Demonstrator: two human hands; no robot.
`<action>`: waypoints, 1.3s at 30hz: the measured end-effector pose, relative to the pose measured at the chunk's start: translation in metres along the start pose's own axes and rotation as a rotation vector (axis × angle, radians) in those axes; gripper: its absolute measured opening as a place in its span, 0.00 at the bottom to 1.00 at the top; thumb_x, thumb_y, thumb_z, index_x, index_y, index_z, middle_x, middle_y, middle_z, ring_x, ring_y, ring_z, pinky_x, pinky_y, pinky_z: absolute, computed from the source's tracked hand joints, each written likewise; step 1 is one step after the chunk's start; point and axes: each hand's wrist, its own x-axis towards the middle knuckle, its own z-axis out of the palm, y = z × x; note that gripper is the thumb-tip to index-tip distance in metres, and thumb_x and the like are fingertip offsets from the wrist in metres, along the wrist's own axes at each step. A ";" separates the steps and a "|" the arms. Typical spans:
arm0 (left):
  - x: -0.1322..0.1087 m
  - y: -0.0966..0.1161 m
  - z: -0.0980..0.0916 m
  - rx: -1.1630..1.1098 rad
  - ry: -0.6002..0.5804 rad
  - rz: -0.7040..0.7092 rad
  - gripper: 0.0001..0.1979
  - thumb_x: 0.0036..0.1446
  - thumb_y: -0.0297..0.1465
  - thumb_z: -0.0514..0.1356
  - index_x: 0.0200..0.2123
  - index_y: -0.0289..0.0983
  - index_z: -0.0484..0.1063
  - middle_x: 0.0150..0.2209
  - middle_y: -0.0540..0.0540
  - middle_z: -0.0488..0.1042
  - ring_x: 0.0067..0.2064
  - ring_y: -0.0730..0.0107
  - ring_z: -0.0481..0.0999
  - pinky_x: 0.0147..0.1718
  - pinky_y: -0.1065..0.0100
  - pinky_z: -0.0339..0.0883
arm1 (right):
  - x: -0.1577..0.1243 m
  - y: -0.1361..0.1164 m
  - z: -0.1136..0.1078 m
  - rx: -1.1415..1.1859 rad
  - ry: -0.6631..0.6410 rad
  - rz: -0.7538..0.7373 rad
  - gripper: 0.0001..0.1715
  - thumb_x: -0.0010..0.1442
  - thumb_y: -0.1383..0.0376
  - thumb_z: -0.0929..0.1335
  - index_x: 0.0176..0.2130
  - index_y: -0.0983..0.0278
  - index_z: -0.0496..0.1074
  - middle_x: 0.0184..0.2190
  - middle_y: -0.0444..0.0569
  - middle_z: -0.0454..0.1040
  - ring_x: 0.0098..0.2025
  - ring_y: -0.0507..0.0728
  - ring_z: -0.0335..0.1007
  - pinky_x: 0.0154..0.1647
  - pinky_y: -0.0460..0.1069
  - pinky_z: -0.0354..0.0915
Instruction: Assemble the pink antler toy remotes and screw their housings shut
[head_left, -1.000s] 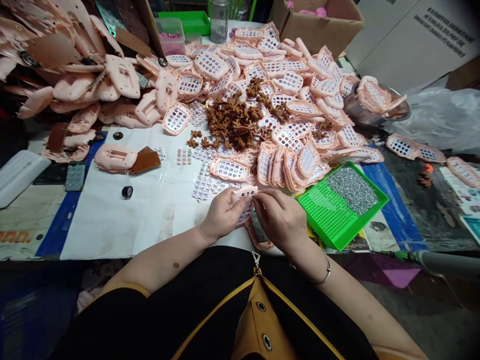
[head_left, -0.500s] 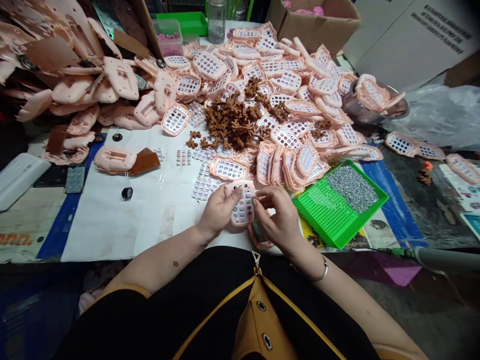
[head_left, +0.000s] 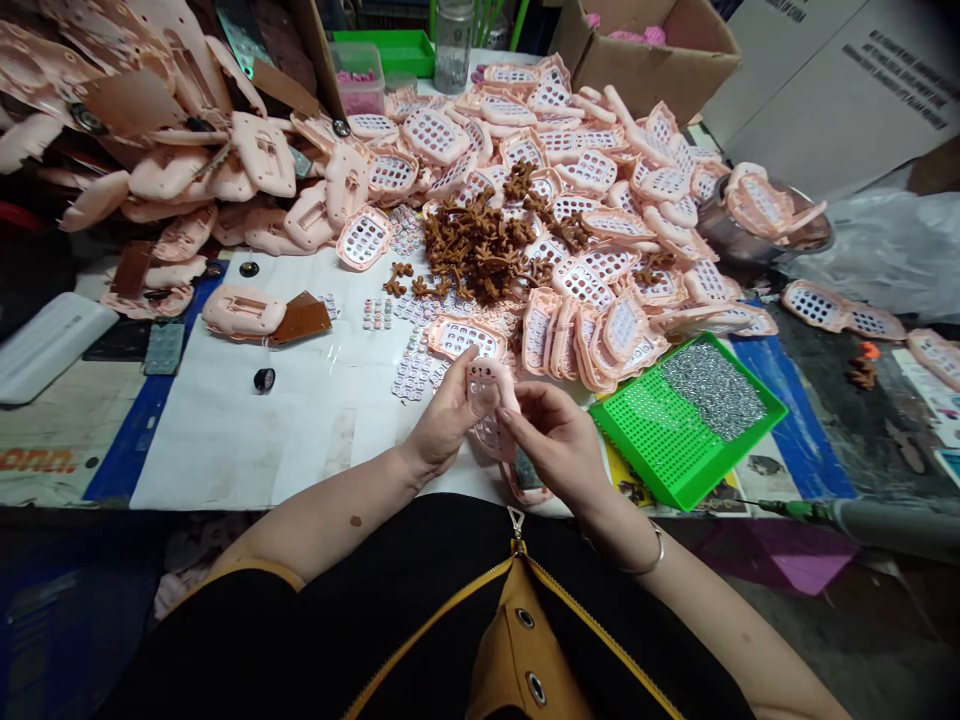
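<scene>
A pink toy phone shell [head_left: 493,438] with a small animal face at its top stands tilted up in front of me, near the table's front edge. Around its left side is my left hand [head_left: 448,412], closed, the thumb lying across the front. My right hand [head_left: 559,435] grips the right edge between thumb and bent fingers. Most of the keypad area is covered by the hands. Just beyond lies another pink shell with a keypad [head_left: 466,338], and below my right hand a shell part with a dark panel [head_left: 529,474] is partly hidden.
A large pile of pink shells [head_left: 592,165] fills the back, with brown figure-shaped pieces [head_left: 480,240] on it. Right of my hands sits a green tray [head_left: 637,430] of small screws [head_left: 712,385]. To the left are a shell with a brown board [head_left: 244,309] and a black round part [head_left: 264,379].
The held shell has tipped, so its face shows more edge-on. My right fingers have moved from its upper right edge to a fuller grip. The whole view has shifted slightly.
</scene>
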 end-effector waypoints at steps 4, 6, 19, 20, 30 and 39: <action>0.000 0.001 -0.004 -0.201 -0.144 -0.062 0.42 0.41 0.49 0.72 0.59 0.44 0.65 0.58 0.41 0.69 0.56 0.53 0.72 0.50 0.60 0.69 | -0.001 -0.004 0.011 -0.400 -0.184 -0.391 0.14 0.62 0.61 0.70 0.47 0.62 0.73 0.38 0.51 0.75 0.39 0.56 0.71 0.38 0.52 0.70; 0.003 0.002 -0.006 -0.276 -0.204 -0.090 0.41 0.41 0.52 0.70 0.57 0.42 0.67 0.55 0.39 0.72 0.55 0.51 0.73 0.49 0.57 0.69 | -0.001 -0.007 0.018 -0.609 -0.236 -0.593 0.14 0.64 0.62 0.68 0.48 0.65 0.72 0.39 0.54 0.74 0.40 0.58 0.70 0.39 0.53 0.69; 0.009 0.005 -0.004 -0.342 -0.126 -0.148 0.44 0.36 0.68 0.60 0.41 0.35 0.73 0.43 0.36 0.79 0.49 0.46 0.78 0.44 0.55 0.73 | -0.006 -0.006 0.020 -1.009 -0.150 -0.808 0.16 0.67 0.62 0.63 0.51 0.63 0.73 0.44 0.58 0.73 0.44 0.61 0.68 0.45 0.57 0.68; 0.010 0.004 -0.005 -0.338 -0.130 -0.149 0.44 0.35 0.68 0.60 0.41 0.35 0.73 0.42 0.36 0.79 0.49 0.47 0.78 0.44 0.55 0.73 | -0.006 -0.006 0.020 -1.008 -0.146 -0.807 0.17 0.67 0.63 0.63 0.52 0.64 0.72 0.43 0.58 0.73 0.44 0.61 0.68 0.45 0.57 0.68; 0.008 0.005 -0.006 -0.325 -0.122 -0.145 0.42 0.30 0.64 0.66 0.39 0.36 0.74 0.39 0.40 0.78 0.47 0.49 0.78 0.42 0.58 0.73 | -0.002 -0.016 0.013 -0.859 0.002 -0.867 0.11 0.66 0.66 0.64 0.47 0.64 0.72 0.40 0.55 0.74 0.41 0.60 0.68 0.42 0.55 0.67; 0.008 0.003 -0.003 -0.301 -0.178 -0.156 0.41 0.28 0.61 0.69 0.38 0.34 0.74 0.34 0.42 0.77 0.48 0.50 0.77 0.46 0.60 0.71 | 0.012 -0.013 0.018 -0.951 -0.002 -0.921 0.10 0.66 0.66 0.64 0.42 0.64 0.75 0.36 0.52 0.77 0.38 0.59 0.65 0.40 0.53 0.61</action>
